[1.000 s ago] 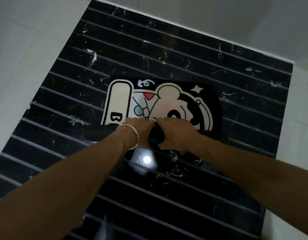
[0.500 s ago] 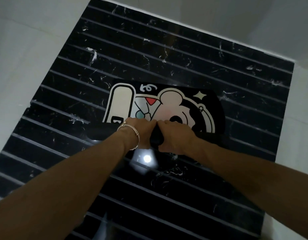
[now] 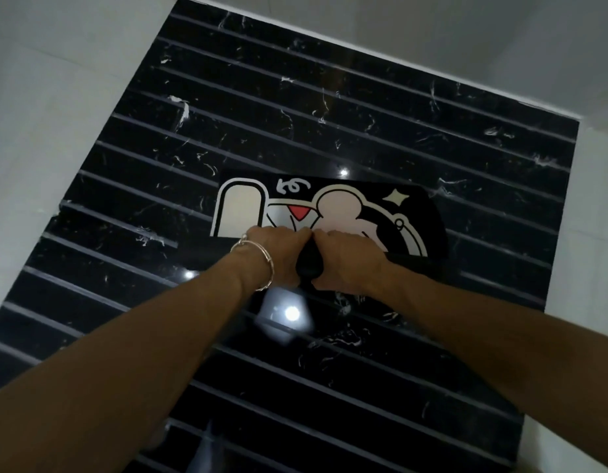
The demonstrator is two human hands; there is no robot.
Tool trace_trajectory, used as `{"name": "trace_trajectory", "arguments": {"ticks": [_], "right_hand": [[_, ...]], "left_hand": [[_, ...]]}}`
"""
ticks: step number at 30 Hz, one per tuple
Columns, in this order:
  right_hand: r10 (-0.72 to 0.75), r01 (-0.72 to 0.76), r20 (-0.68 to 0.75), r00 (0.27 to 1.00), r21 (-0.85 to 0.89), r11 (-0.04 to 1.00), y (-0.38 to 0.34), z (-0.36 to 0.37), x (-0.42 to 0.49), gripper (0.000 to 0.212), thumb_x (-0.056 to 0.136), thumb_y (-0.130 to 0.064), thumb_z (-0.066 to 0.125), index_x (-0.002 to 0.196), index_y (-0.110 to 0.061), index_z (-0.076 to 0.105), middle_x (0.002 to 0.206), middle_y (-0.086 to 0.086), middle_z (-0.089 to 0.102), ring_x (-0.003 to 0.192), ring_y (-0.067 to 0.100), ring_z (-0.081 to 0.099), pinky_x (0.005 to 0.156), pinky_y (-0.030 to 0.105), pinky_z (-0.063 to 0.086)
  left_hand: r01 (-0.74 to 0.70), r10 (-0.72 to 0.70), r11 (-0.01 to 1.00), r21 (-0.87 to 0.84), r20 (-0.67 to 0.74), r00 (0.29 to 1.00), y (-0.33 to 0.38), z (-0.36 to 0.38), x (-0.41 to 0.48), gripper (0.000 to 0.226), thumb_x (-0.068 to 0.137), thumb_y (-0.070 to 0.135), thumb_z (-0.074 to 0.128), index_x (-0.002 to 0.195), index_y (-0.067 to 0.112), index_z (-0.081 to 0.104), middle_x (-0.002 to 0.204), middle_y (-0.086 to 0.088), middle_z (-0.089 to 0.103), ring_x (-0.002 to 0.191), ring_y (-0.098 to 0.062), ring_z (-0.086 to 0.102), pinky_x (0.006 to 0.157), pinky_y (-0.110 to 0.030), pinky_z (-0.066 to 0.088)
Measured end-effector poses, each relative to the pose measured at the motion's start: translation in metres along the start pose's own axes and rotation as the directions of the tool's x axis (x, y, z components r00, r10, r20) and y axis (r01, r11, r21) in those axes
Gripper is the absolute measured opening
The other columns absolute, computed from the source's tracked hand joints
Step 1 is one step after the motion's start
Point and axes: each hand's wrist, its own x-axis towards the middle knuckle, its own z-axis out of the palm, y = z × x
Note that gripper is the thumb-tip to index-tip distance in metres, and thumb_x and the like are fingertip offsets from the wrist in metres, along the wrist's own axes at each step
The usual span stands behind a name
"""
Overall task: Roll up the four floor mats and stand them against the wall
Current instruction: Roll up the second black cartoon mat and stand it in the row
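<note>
Rolling away from the body, the left hand (image 3: 280,256) and right hand (image 3: 347,259) are curling side by side around the rolled part of the mat (image 3: 333,213). Less print is lying flat beyond the knuckles than before, so the rolling is progressing.

Overall dim, exposure low. Glossy black floor (image 3: 364,107) carried specular glare: one large glare spot (image 3: 290,314) with a hazy halo, a small pinpoint (image 3: 190,274) to its left, and a second pinpoint (image 3: 343,172) at the far edge of the mat (image 3: 241,209). Light read as overhead, source out of frame. Pale tiles (image 3: 39,97) rendered flat grey, without texture. Left forearm (image 3: 125,370) and right forearm (image 3: 500,336), nearest the lens, were soft-edged. Floor stripes splayed toward the frame edges: wide-angle distortion. Mat's pale print stayed legible; its rolled part merged into black.
</note>
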Motion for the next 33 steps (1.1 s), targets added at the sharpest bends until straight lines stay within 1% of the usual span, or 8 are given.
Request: {"name": "trace_trajectory", "arguments": {"ticks": [4, 6, 9, 11, 16, 23, 28, 33], "right_hand": [[-0.011, -0.042, 0.229, 0.973, 0.225, 0.973, 0.007, -0.013, 0.002, 0.042, 0.073, -0.03, 0.074, 0.108, -0.017, 0.056, 0.094, 0.0, 0.064, 0.083, 0.019, 0.061, 0.064, 0.025, 0.049], [-0.001, -0.031, 0.16, 0.987, 0.194, 0.981, 0.004, -0.009, -0.003, 0.047, 0.073, -0.034, 0.073, 0.113, -0.019, 0.052, 0.1, 0.0, 0.063, 0.087, 0.021, 0.061, 0.067, 0.027, 0.047], [-0.039, 0.037, -0.037, 0.999, -0.041, 0.998, -0.001, 0.004, -0.01, 0.057, 0.076, -0.04, 0.07, 0.122, -0.017, 0.045, 0.113, 0.001, 0.058, 0.097, 0.023, 0.06, 0.073, 0.031, 0.043], [-0.056, 0.049, -0.067, 0.996, -0.095, 0.994, -0.001, 0.005, -0.01, 0.06, 0.077, -0.041, 0.07, 0.125, -0.017, 0.042, 0.115, 0.003, 0.058, 0.098, 0.024, 0.06, 0.075, 0.033, 0.044], [0.009, -0.013, 0.21, 0.978, 0.02, 1.0, 0.007, -0.018, 0.005, 0.059, 0.071, -0.039, 0.074, 0.12, -0.018, 0.049, 0.109, 0.004, 0.065, 0.088, 0.021, 0.06, 0.07, 0.029, 0.046], [-0.031, 0.012, -0.078, 0.996, -0.227, 0.974, 0.006, -0.003, -0.004, 0.069, 0.074, -0.044, 0.073, 0.127, -0.015, 0.039, 0.116, 0.006, 0.054, 0.103, 0.026, 0.055, 0.075, 0.034, 0.037], [0.016, -0.022, 0.156, 0.988, 0.034, 0.999, 0.009, -0.022, 0.002, 0.052, 0.073, -0.034, 0.074, 0.116, -0.013, 0.052, 0.109, 0.007, 0.064, 0.095, 0.024, 0.061, 0.068, 0.025, 0.041], [-0.038, 0.037, -0.021, 0.999, -0.046, 0.998, 0.006, -0.014, -0.005, 0.06, 0.073, -0.041, 0.073, 0.119, -0.016, 0.045, 0.114, 0.004, 0.059, 0.103, 0.024, 0.058, 0.08, 0.036, 0.046]], "left_hand": [[-0.073, 0.099, 0.981, 0.18, -0.136, 0.986, 0.004, 0.008, -0.004, 0.058, 0.078, 0.045, 0.064, 0.125, 0.021, 0.04, 0.113, -0.002, 0.056, 0.103, -0.025, 0.059, 0.082, -0.036, 0.045], [-0.049, 0.058, 0.99, 0.134, -0.068, 0.996, 0.004, 0.008, -0.001, 0.057, 0.079, 0.047, 0.064, 0.124, 0.021, 0.04, 0.111, -0.002, 0.059, 0.1, -0.025, 0.062, 0.081, -0.036, 0.046], [-0.006, 0.004, 1.0, 0.024, 0.108, 0.994, 0.004, 0.002, 0.003, 0.056, 0.075, 0.05, 0.067, 0.121, 0.026, 0.046, 0.108, 0.001, 0.064, 0.097, -0.023, 0.064, 0.076, -0.031, 0.045], [0.01, -0.006, 0.999, -0.033, 0.121, 0.993, 0.004, 0.002, 0.002, 0.059, 0.072, 0.051, 0.069, 0.121, 0.027, 0.046, 0.109, 0.001, 0.064, 0.098, -0.024, 0.063, 0.076, -0.031, 0.045], [-0.034, 0.034, 0.999, 0.003, -0.098, 0.995, 0.008, 0.008, -0.002, 0.065, 0.072, 0.047, 0.07, 0.125, 0.023, 0.04, 0.118, 0.002, 0.056, 0.106, -0.024, 0.059, 0.081, -0.036, 0.046], [0.028, -0.023, 0.992, -0.123, 0.043, 0.999, 0.001, -0.004, 0.003, 0.061, 0.068, 0.044, 0.071, 0.121, 0.029, 0.045, 0.108, 0.004, 0.064, 0.099, -0.023, 0.064, 0.08, -0.032, 0.047], [-0.009, 0.03, 0.993, 0.114, -0.185, 0.982, 0.004, 0.005, 0.0, 0.058, 0.076, 0.043, 0.065, 0.123, 0.022, 0.039, 0.116, 0.0, 0.058, 0.106, -0.025, 0.06, 0.082, -0.035, 0.044], [0.029, -0.027, 0.999, -0.033, 0.066, 0.997, 0.0, -0.009, 0.002, 0.05, 0.071, 0.045, 0.07, 0.112, 0.026, 0.049, 0.108, 0.001, 0.064, 0.099, -0.025, 0.064, 0.074, -0.03, 0.043]]}}
